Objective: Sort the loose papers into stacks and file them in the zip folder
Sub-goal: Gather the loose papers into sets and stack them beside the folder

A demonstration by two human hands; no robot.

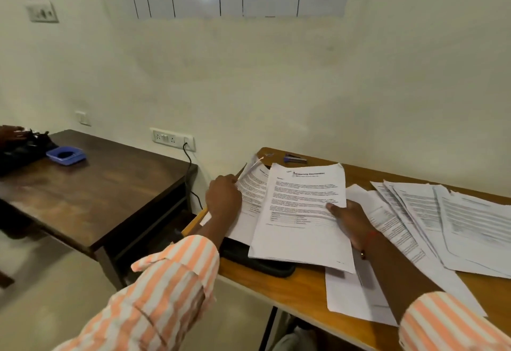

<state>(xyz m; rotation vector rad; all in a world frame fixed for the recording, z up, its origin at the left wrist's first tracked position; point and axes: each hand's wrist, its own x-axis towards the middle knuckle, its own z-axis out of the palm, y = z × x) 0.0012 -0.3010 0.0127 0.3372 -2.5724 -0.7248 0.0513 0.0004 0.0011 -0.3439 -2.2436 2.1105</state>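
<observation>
A stack of printed papers (301,212) lies on the light wooden table (298,292), partly over a black zip folder (257,263). My right hand (351,220) presses on the stack's right edge. My left hand (222,198) grips the lifted edges of sheets in a second pile (253,195) to the left. Loose papers (448,220) are fanned out at the right, and two blank sheets (356,295) lie under my right forearm.
A blue stapler (294,158) and a small clip (268,154) lie at the table's far edge by the wall. A dark wooden table (91,190) stands to the left, holding a blue tray (65,155) and black items; another person's hand (12,132) reaches there. A cable (190,168) hangs from a wall socket.
</observation>
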